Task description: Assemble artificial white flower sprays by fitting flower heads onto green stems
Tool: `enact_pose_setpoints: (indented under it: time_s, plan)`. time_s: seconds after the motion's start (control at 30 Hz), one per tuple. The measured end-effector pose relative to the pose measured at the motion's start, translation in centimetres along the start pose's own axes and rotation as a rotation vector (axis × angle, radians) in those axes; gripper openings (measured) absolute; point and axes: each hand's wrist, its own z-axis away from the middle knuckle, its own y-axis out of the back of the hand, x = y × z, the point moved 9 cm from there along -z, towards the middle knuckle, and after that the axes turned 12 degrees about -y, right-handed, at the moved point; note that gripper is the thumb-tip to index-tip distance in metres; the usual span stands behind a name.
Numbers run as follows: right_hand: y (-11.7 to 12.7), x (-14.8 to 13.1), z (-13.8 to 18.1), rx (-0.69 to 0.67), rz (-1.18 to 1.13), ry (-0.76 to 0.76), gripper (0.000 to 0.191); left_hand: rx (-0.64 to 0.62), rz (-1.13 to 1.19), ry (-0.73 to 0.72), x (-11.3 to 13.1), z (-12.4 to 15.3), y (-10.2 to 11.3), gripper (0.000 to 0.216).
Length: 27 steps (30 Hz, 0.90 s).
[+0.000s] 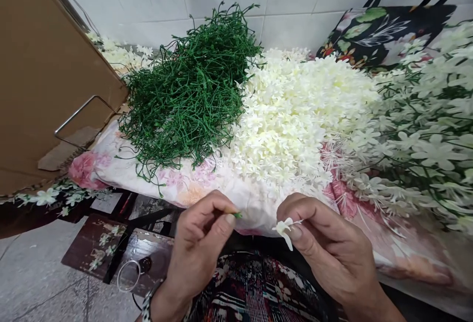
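Observation:
Between the thumb and forefinger of my left hand (205, 240) is a small green plastic piece (238, 215), mostly hidden by the fingers; it looks like the tip of a stem. My right hand (328, 250) pinches a single white artificial flower (284, 231), its petals hanging down to the left. The two hands are apart, just in front of the cloth's near edge. Beyond my left hand lies a tangled heap of green plastic stems (192, 90). Loose white flower heads (288, 120) form a wide pile beyond my right hand.
A floral cloth (121, 164) covers the work surface. Finished-looking white flower sprays (436, 149) crowd the right side, before a black floral bag (380, 36). A cardboard box (48, 80) stands at left. Below it are a brown stool (92, 243) and a clear cup (129, 275).

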Motion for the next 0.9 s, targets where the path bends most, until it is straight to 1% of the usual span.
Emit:
enact_pose_setpoints:
  time_s: [0.1, 0.17, 0.33, 0.53, 0.7, 0.9]
  plan:
    - [-0.2, -1.2, 0.1, -0.009, 0.041, 0.049, 0.008, -0.028, 0.222, 0.163, -1.9, 0.4, -2.0, 0.020]
    - [-0.3, -1.7, 0.1, -0.014, 0.097, 0.073, 0.008, -0.033, 0.271, 0.200, -2.5, 0.4, -2.7, 0.026]
    - [-0.6, -2.4, -0.1, -0.020, 0.232, 0.107, 0.007, -0.094, 0.265, 0.131, -2.7, 0.3, -3.3, 0.023]
    - [-1.2, -2.5, -0.1, -0.031, 0.330, 0.141, 0.009, -0.139, 0.186, 0.079, -3.5, 0.6, -3.2, 0.022]
    - [-1.4, -2.3, 0.0, -0.032, 0.386, 0.182, 0.009, -0.166, 0.211, 0.085, -4.0, 0.8, -3.4, 0.013]
    - [-1.5, -1.4, -0.4, 0.000, 0.387, 0.191, 0.006, -0.149, 0.235, 0.122, -5.1, 0.5, -3.5, 0.013]
